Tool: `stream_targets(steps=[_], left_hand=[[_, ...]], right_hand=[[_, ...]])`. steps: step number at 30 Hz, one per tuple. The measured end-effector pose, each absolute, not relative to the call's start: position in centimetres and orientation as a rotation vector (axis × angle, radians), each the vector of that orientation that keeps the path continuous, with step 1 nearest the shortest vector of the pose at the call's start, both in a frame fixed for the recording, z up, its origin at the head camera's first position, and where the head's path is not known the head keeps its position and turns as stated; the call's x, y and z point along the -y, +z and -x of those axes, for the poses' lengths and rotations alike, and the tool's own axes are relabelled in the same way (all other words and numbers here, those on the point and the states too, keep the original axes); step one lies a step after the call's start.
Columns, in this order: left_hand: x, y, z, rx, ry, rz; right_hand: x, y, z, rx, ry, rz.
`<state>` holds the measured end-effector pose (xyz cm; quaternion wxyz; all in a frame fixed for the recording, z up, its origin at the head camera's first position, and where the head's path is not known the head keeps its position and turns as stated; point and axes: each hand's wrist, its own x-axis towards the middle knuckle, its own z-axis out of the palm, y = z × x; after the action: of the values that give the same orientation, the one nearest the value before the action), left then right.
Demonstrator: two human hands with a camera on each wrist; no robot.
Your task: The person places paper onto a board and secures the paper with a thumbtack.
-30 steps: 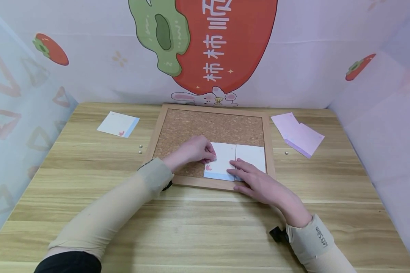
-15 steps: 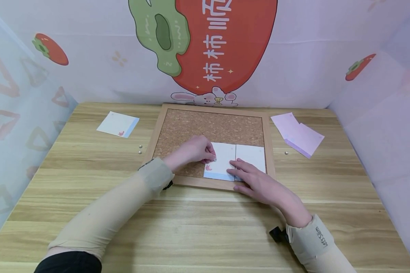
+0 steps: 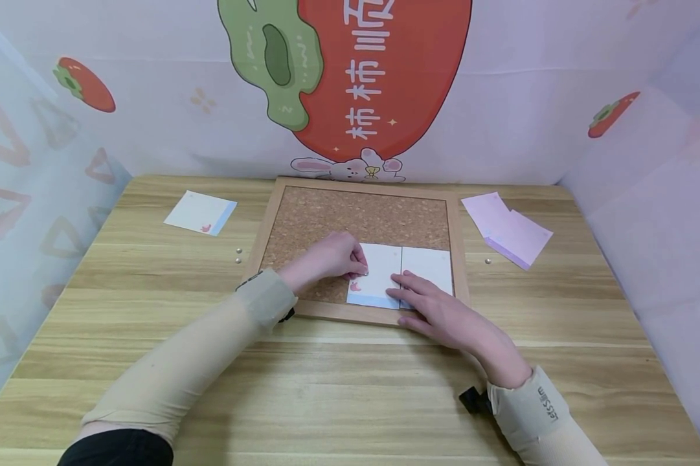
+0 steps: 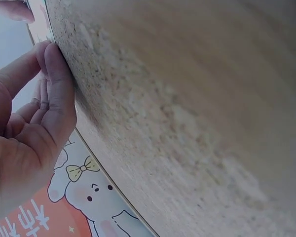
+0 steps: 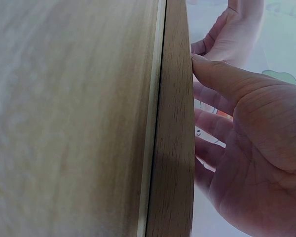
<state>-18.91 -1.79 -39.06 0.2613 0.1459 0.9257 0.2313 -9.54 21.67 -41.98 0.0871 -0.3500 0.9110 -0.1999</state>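
Currently, pinning of the left white card (image 3: 381, 262) on the corkboard (image 3: 361, 213) appears in hand.
Left hand (image 3: 337, 254) pinches what appears to be a small pin (image 3: 366, 273) at the card's left edge; right hand (image 3: 443, 314), fingers extended, rests across it and the right white card (image 3: 428, 262). Next move likely calls for straight pressure, card steadied.

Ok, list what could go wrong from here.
The board's left card might skew if the left hand, pinching what looks like a tiny stud near that card's edge, pushes sideways. The right hand, fingers over the seam, could nudge the right card too. The left sleeve might knock the two studs on the table nearby.
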Motion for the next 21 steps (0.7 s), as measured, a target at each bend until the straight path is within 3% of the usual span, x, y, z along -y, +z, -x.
stream_targets(steps=[21], left_hand=[[1.82,-39.21,18.82,-2.527,0.582,-0.412]], right_hand=[[-21.58,-42.05,9.46,-2.721,-0.594,1.062]])
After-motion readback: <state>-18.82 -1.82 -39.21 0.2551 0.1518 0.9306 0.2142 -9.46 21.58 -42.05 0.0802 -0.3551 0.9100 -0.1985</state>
